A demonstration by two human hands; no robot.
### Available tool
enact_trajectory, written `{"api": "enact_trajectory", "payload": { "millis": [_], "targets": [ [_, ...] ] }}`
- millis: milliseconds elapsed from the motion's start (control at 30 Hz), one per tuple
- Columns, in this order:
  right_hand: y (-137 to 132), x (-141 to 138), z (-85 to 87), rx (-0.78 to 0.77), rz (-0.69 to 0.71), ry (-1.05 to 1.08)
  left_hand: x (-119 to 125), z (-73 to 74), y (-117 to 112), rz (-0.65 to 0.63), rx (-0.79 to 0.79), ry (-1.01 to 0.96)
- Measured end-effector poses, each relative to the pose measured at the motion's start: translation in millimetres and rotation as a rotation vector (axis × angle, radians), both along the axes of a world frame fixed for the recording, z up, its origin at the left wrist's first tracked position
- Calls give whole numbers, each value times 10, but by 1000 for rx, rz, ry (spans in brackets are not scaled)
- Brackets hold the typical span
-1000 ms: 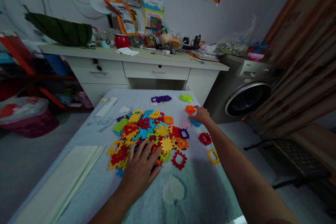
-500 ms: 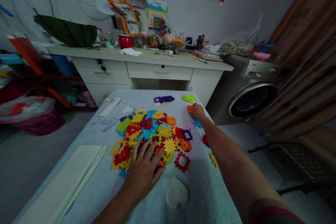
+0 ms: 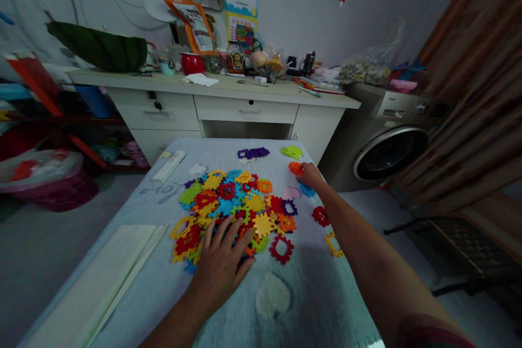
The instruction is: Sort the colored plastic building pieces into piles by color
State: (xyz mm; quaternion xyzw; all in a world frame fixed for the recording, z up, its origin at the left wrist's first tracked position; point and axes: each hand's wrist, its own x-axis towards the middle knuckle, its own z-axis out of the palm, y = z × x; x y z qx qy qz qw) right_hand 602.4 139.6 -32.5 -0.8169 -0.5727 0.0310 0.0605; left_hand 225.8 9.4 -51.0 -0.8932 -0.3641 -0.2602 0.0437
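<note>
A heap of coloured interlocking plastic pieces [image 3: 232, 204] lies in the middle of a table covered with a pale blue cloth [image 3: 285, 293]. My left hand [image 3: 222, 261] rests flat on the near edge of the heap, fingers spread. My right hand [image 3: 312, 175] reaches to the far right of the table, its fingertips on an orange piece [image 3: 295, 167]. Whether it grips that piece is hidden. Loose pieces lie apart: purple [image 3: 253, 153], green [image 3: 292, 151], red [image 3: 321, 216], a red frame [image 3: 280, 248] and a yellow frame [image 3: 333, 244].
A white folded sheet [image 3: 98, 283] lies at the table's left edge and a white box [image 3: 168, 166] at the far left. Behind stands a cluttered white desk [image 3: 228, 106]. A washing machine [image 3: 385, 144] is at the right, a chair [image 3: 457, 250] beside it.
My right hand has drawn slightly back from the orange piece's far side, so the piece shows more. The red and yellow loose pieces by my forearm are uncovered again. My left hand stays put.
</note>
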Motion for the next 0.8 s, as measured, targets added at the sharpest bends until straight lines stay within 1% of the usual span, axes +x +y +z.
{"api": "enact_trajectory", "payload": {
  "millis": [100, 167, 267, 367, 467, 567, 667, 733, 800],
  "targets": [
    [24, -28, 18, 14, 6, 0, -8, 4, -6, 0, 6, 1],
    [47, -48, 42, 31, -14, 11, -16, 12, -9, -1, 4, 3],
    [91, -64, 90, 89, -66, 37, -25, 27, -12, -10, -15, 19],
    [87, -18, 143, 149, -81, 57, -31, 31, -10, -19, -36, 33],
    [-47, 99, 182, 116, -46, 65, -35, 26, -7, -15, -37, 33],
    [-301, 206, 172, -12, 43, 84, -38, 21, -7, -3, -29, 35],
    [-540, 218, 115, -124, 116, 82, -35, 21, -9, -2, -29, 35],
    [-624, 175, 73, -134, 143, 71, -31, 22, -12, -3, -34, 33],
    [-641, 119, 43, -109, 136, 75, -28, 25, -18, -4, -38, 33]
  ]
}}
